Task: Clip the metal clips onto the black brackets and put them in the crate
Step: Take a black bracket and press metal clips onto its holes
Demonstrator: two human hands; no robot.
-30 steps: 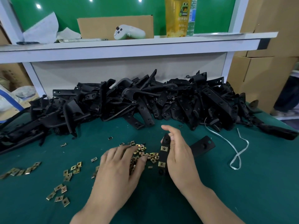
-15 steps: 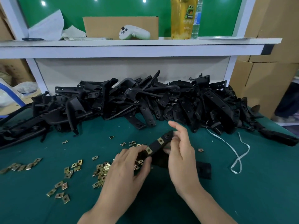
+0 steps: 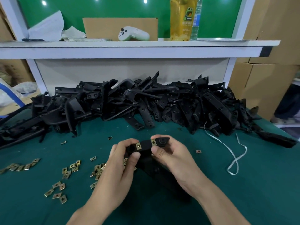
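Observation:
Both hands hold one black bracket [image 3: 146,146] above the green table, roughly level. My left hand [image 3: 121,161] grips its left end, thumb on the front. Its right end is pinched by my right hand [image 3: 170,151] between thumb and forefinger. Two brass-coloured metal clips sit on the bracket, one [image 3: 138,146] near the left thumb and one [image 3: 153,142] near the right fingers. Loose metal clips [image 3: 71,168] lie scattered on the table at the left and under my left hand. A long pile of black brackets [image 3: 146,103] fills the back of the table. No crate is in view.
A white cord [image 3: 233,153] loops on the green table [image 3: 243,184] at the right. A white shelf [image 3: 129,46] overhangs the pile and carries a game controller [image 3: 133,34], cardboard, paper and a yellow bottle [image 3: 181,18]. Cardboard boxes [image 3: 263,86] stand at the right.
My left hand left the clip heap and took the bracket's left end. The bracket rose off the table and turned from upright to nearly level between both hands.

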